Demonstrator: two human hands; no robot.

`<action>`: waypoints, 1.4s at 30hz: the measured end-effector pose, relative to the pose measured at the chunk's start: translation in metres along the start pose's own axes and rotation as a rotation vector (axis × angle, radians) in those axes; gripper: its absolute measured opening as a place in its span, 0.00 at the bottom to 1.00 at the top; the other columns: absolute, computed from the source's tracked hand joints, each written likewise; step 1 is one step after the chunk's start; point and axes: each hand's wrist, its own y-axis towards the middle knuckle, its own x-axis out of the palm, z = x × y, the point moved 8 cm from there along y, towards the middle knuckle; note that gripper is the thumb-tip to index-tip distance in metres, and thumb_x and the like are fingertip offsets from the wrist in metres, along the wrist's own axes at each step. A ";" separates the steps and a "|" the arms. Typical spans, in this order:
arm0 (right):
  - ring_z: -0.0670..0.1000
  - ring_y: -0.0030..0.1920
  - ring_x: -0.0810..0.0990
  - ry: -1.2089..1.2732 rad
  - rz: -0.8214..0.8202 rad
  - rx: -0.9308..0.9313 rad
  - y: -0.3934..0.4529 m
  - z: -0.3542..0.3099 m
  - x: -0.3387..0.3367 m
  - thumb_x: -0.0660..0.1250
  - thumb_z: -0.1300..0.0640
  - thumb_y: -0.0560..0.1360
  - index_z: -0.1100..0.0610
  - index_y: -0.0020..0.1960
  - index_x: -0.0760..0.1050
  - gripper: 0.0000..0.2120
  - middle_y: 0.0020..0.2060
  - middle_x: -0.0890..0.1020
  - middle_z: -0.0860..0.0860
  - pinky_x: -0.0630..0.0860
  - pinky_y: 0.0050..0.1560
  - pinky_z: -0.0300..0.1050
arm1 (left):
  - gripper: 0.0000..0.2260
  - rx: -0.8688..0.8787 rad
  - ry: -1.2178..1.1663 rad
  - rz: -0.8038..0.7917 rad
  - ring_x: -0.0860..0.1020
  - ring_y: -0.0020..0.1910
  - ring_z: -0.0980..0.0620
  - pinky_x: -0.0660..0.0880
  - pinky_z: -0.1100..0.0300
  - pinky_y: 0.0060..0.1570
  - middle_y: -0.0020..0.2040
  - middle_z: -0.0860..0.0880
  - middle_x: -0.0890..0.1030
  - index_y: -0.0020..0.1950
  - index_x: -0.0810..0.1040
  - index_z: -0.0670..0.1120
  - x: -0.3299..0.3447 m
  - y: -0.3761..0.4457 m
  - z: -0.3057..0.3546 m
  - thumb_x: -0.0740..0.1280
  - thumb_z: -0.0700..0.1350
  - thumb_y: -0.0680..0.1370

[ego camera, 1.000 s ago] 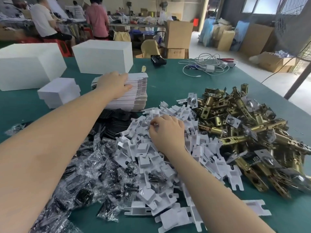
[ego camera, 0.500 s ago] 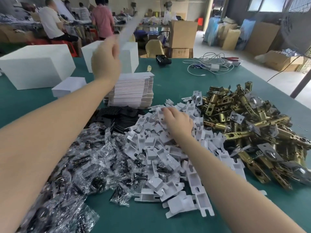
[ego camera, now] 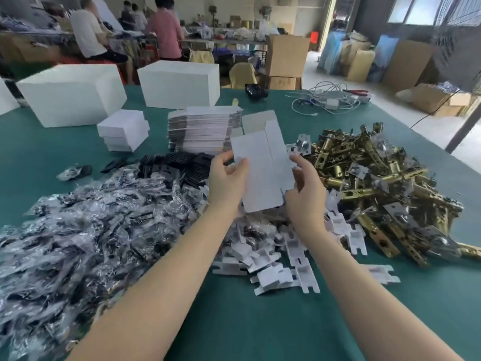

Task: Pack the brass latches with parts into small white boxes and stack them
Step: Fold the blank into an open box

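Both hands hold one flat, unfolded white box blank [ego camera: 263, 168] up over the table's middle. My left hand [ego camera: 227, 178] pinches its left edge, and my right hand [ego camera: 304, 188] grips its right edge and lower corner. Behind it stands the stack of flat blanks [ego camera: 200, 128]. A heap of brass latches [ego camera: 377, 178] lies to the right. White folded card inserts [ego camera: 283, 256] are piled under my hands. Clear bags of dark parts [ego camera: 86, 225] spread across the left. Three closed small white boxes [ego camera: 122, 130] sit stacked at the back left.
Two big white cartons [ego camera: 73, 95] [ego camera: 179, 83] stand at the table's far side, with black flat pieces [ego camera: 179, 165] before the blanks. White cables [ego camera: 328, 100] lie at the back right. The green table top [ego camera: 260, 321] is bare near me. People work at a far bench.
My left hand lifted one blank off the stack and brought it down in front of me. My right hand left the pile of white inserts and took hold of the blank's right side.
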 end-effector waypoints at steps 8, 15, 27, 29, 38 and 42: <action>0.41 0.36 0.79 -0.020 -0.072 0.054 0.007 0.007 0.011 0.61 0.55 0.82 0.49 0.68 0.75 0.15 0.44 0.81 0.36 0.77 0.35 0.36 | 0.22 0.029 0.046 -0.049 0.81 0.54 0.48 0.80 0.56 0.44 0.57 0.47 0.82 0.72 0.71 0.47 -0.006 0.019 -0.007 0.60 0.35 0.78; 0.47 0.47 0.72 -0.176 -0.288 -0.064 0.006 0.002 0.038 0.64 0.62 0.78 0.52 0.73 0.69 0.24 0.50 0.75 0.45 0.78 0.57 0.55 | 0.20 -0.022 -0.117 -0.157 0.82 0.54 0.49 0.81 0.54 0.43 0.59 0.48 0.82 0.73 0.72 0.49 -0.003 0.025 -0.020 0.60 0.36 0.82; 0.39 0.47 0.73 -0.071 -0.269 -0.030 0.002 0.005 0.031 0.64 0.63 0.78 0.48 0.75 0.66 0.27 0.61 0.75 0.44 0.73 0.50 0.34 | 0.14 -0.167 -0.385 -0.358 0.83 0.57 0.51 0.81 0.55 0.44 0.61 0.50 0.83 0.66 0.77 0.54 0.007 0.019 -0.023 0.58 0.42 0.85; 0.33 0.49 0.74 -0.054 -0.246 -0.047 0.002 0.004 0.027 0.65 0.62 0.78 0.50 0.74 0.68 0.25 0.59 0.74 0.39 0.71 0.49 0.26 | 0.14 -0.173 -0.423 -0.386 0.83 0.56 0.51 0.81 0.54 0.45 0.61 0.50 0.83 0.66 0.77 0.54 0.009 0.018 -0.023 0.56 0.42 0.85; 0.43 0.69 0.65 -0.237 -0.253 -0.126 0.000 0.002 0.031 0.65 0.64 0.77 0.55 0.75 0.67 0.27 0.72 0.69 0.48 0.57 0.61 0.19 | 0.16 -0.190 -0.441 -0.374 0.80 0.61 0.46 0.82 0.52 0.50 0.67 0.43 0.78 0.72 0.72 0.48 0.014 0.012 -0.021 0.56 0.43 0.86; 0.56 0.72 0.65 -0.307 -0.239 -0.230 -0.006 -0.010 0.033 0.64 0.68 0.74 0.56 0.70 0.73 0.25 0.76 0.64 0.56 0.71 0.68 0.55 | 0.16 -0.153 -0.428 -0.405 0.81 0.60 0.49 0.81 0.53 0.53 0.64 0.47 0.81 0.74 0.70 0.48 0.015 0.009 -0.020 0.56 0.45 0.86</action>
